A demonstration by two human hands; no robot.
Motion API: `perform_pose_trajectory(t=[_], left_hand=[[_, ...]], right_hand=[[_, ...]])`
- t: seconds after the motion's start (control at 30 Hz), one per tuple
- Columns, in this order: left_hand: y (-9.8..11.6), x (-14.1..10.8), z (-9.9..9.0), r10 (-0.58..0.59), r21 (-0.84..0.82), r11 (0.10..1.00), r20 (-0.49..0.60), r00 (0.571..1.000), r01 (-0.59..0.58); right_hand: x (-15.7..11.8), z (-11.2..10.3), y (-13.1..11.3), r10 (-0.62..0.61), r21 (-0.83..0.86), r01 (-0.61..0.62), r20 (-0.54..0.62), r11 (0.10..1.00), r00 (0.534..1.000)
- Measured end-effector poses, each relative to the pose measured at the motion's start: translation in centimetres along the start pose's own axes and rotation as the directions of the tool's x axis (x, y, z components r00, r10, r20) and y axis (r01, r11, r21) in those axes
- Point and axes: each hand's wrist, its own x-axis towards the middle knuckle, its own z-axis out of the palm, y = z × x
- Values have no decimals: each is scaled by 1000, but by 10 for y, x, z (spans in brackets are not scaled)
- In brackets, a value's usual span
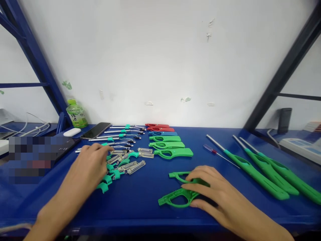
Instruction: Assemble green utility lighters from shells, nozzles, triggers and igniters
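Note:
My left hand [91, 160] reaches over a pile of small parts, its fingers bent together and pointing down. Its fingertips are partly hidden, so what they grip, if anything, cannot be made out. Around it lie teal triggers [117, 174] and clear fuel tanks [136, 167]. My right hand [213, 187] has thumb and fingers closed on a green lighter shell half [164, 199], its hollow inside facing up. Just behind, a second green shell half [177, 175] lies under the fingers of the same hand, partly covered.
Green, blue and red lighter shells [175, 153] form a column at centre. Metal rods with wires [105, 139] lie behind the pile. Several assembled green lighters [258, 175] and a thin screwdriver [213, 151] lie right. Phones [96, 130] and a bottle [76, 114] stand left.

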Motion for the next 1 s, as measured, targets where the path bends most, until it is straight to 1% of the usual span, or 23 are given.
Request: perform_pose_trajectory(t=[0.07,0.13,0.17,0.23,0.33,0.43,0.53,0.67,0.8,0.9,1.0], left_hand=[[-32,10,1,19,60,998,51,999,-22],[-56,16,3,25,81,996,87,996,-32],[-64,19,5,27,76,996,100,995,-35],[-71,23,7,32,72,996,140,990,-42],[-65,29,8,25,80,996,179,983,-40],[-55,35,10,43,75,995,197,980,-59],[-52,40,14,51,79,994,217,975,-70],[-56,42,21,50,102,992,231,972,-75],[-53,42,22,61,126,987,248,967,-94],[-45,39,18,58,159,982,251,966,-100],[-37,35,8,46,194,976,238,970,-94]], right_hand=[[-1,3,3,20,-23,-21,-24,1000,999],[-2,5,8,36,-48,-39,-60,998,998],[-3,7,11,33,-59,-38,-78,998,996],[-5,9,15,2,-76,-12,-126,997,992],[-8,10,18,-76,-86,57,-231,995,970],[-10,8,18,-129,-88,105,-347,991,929],[-11,3,18,-165,-85,142,-395,986,904],[-13,0,15,-194,-113,162,-393,980,899],[-14,-1,2,-244,-187,187,-363,965,899],[-13,2,-11,-283,-222,218,-322,950,903],[-9,8,-20,-277,-250,212,-263,945,924]])
